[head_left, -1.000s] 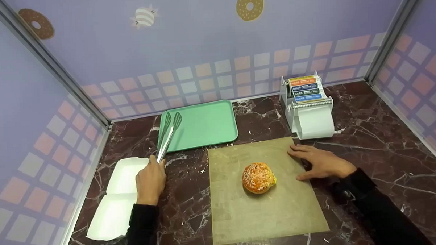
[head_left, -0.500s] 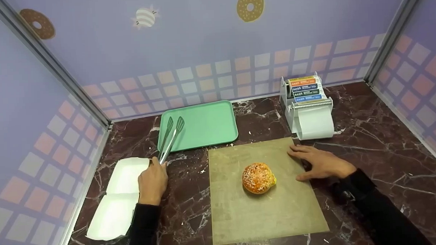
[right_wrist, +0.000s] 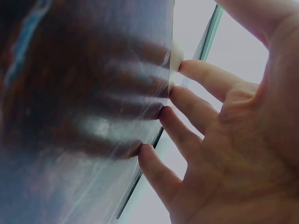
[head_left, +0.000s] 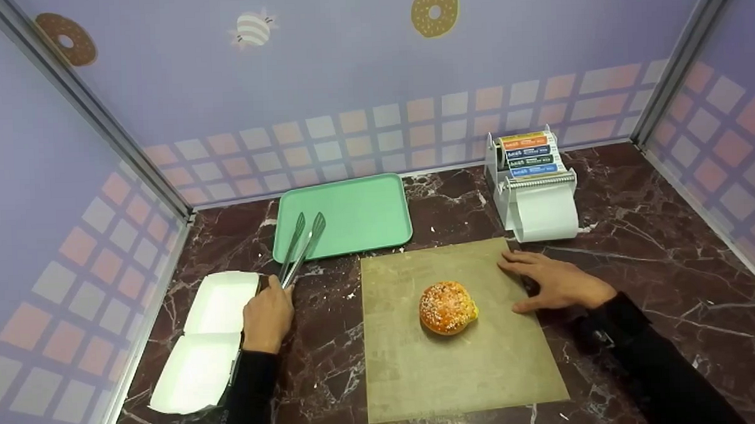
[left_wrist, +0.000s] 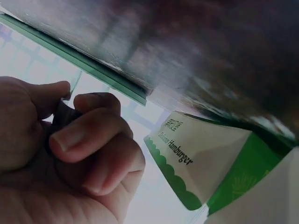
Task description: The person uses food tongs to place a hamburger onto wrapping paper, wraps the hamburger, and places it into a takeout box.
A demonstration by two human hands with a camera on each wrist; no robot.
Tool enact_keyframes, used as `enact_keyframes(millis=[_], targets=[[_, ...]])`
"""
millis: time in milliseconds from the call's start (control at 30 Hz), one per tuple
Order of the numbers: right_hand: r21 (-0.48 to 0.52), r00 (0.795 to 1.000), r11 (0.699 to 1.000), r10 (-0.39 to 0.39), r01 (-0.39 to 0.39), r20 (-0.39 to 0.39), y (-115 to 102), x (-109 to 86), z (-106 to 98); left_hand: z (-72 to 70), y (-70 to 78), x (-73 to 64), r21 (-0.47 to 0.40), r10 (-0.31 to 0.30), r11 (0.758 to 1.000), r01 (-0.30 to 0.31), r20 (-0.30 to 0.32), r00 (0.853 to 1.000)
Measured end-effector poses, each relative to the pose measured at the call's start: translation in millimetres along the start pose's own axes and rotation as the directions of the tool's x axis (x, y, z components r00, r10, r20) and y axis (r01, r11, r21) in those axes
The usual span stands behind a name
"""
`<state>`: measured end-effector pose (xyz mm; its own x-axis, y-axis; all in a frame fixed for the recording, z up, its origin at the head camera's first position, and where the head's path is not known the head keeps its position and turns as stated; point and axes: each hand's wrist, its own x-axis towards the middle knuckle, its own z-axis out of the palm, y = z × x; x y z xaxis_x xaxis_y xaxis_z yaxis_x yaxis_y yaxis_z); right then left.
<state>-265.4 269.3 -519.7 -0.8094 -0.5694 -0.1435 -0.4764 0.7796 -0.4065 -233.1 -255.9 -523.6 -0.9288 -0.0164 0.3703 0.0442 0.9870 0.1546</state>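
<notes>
**Left hand (head_left: pixel 268 317) grips tongs (head_left: pixel 301 257); burger (head_left: pixel 445 309) lies on paper (head_left: pixel 421 380)**

The left hand's fingers curl round the handle of the metal tongs, whose two arms stand slightly apart. Their tips are over the left part of the green tray (head_left: pixel 365 219); whether they touch it, one cannot tell.

The right hand (head_left: pixel 559 282) lies with its fingers spread, fingertips down at the right edge of the brown paper, holding nothing.

The burger, its top dotted with pale seeds, sits upright near the middle of the paper, between the hands and well apart from both.

Just left of the left hand, a white box (head_left: pixel 198 372) lies unfolded on the marbled surface (head_left: pixel 327 377); its outer side, seen from the left wrist, reads "Hamburger". A dispenser (head_left: pixel 530 181) stands behind the right hand, a white sheet hanging at its front.
</notes>
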Motion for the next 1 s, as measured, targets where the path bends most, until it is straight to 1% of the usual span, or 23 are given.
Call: enact_keyframes(millis=[233,533,833,1000], targets=[[0.009,1.000,1.000,0.004,-0.004,0.005,1.5,0.4,0.6,1.6,-1.4,1.2,0.006,-0.012,1.000,0.012,0.029,1.000],[0.007,1.000,1.000,0.003,-0.003,0.000,0.8,-0.1,0.2,-1.8,-4.6,2.6,-0.028,-0.053,0.998,0.056,0.091,0.994],[-0.001,1.000,1.000,-0.004,0.004,-0.012,0.4,-0.6,0.1,-3.6,-7.6,4.1,-0.022,-0.073,0.997,0.077,0.124,0.990],[-0.002,1.000,1.000,-0.009,0.009,-0.016,0.4,-0.5,0.0,-7.2,-8.0,4.8,-0.027,-0.085,0.996,0.089,0.130,0.988]])
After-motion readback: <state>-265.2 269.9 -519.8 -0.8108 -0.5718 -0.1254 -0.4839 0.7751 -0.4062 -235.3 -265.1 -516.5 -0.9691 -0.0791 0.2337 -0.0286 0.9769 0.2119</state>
